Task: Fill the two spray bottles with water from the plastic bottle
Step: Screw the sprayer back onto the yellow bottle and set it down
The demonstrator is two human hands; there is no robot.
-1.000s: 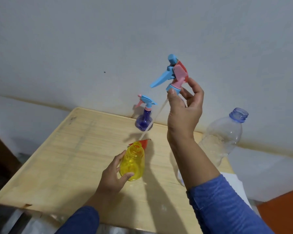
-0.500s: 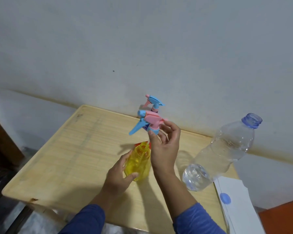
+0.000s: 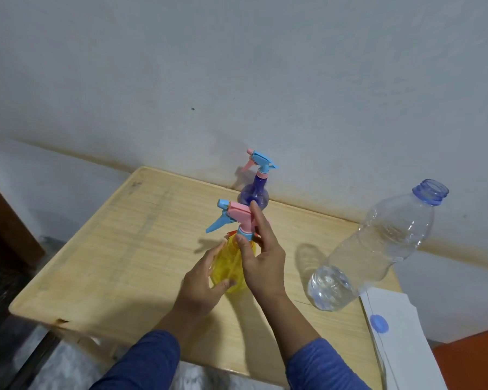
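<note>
A yellow spray bottle [image 3: 228, 266] stands on the wooden table [image 3: 119, 249], gripped at its body by my left hand [image 3: 202, 282]. My right hand [image 3: 261, 254] holds the pink and blue spray head [image 3: 234, 218], which sits on the yellow bottle's neck. A purple spray bottle [image 3: 254, 192] with its own spray head stands at the table's back edge by the wall. The clear plastic bottle [image 3: 378, 249] stands uncapped at the right, with a little water at its bottom.
White paper [image 3: 400, 333] lies at the table's right front corner with a blue bottle cap [image 3: 379, 323] on it. A grey wall runs behind the table. An orange surface [image 3: 473, 361] shows at the lower right.
My right hand brought the spray head down from high in the air, fed its tube into the yellow bottle and set it on the neck. My left hand stayed on the bottle.
</note>
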